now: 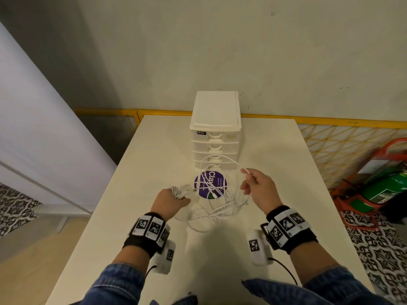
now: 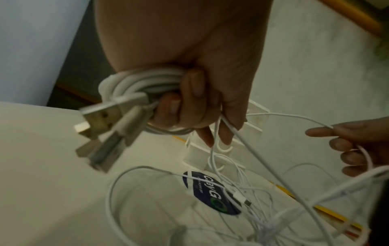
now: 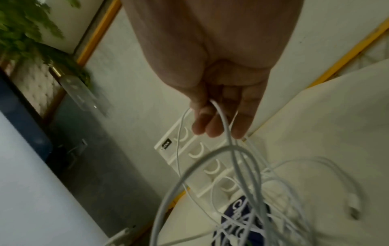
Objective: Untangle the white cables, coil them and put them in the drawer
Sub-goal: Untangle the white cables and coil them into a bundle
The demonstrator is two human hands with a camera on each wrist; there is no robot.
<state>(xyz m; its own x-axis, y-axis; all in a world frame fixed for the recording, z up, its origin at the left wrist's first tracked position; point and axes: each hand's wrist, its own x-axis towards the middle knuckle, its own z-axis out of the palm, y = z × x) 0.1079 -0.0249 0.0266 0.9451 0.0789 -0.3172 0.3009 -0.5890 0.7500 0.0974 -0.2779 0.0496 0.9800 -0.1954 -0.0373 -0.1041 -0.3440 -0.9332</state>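
Observation:
A tangle of thin white cables [image 1: 218,205] lies on the white table [image 1: 141,164], partly over a round purple sticker [image 1: 209,184]. My left hand [image 1: 171,198] grips a coiled white cable bundle [image 2: 136,83], whose USB plugs [image 2: 99,123] stick out to the left; it also pinches a thin strand [image 2: 233,131]. My right hand [image 1: 257,186] is raised to the right of the tangle and pinches a loop of thin cable [image 3: 221,116] lifted from it. The white drawer unit [image 1: 215,130] stands behind the tangle with all its drawers closed.
A yellow wire fence [image 1: 343,142] runs behind and to the right of the table. A green cylinder in a red stand [image 1: 383,186] sits on the floor at the right. A pale wall panel [image 1: 33,119] stands at the left.

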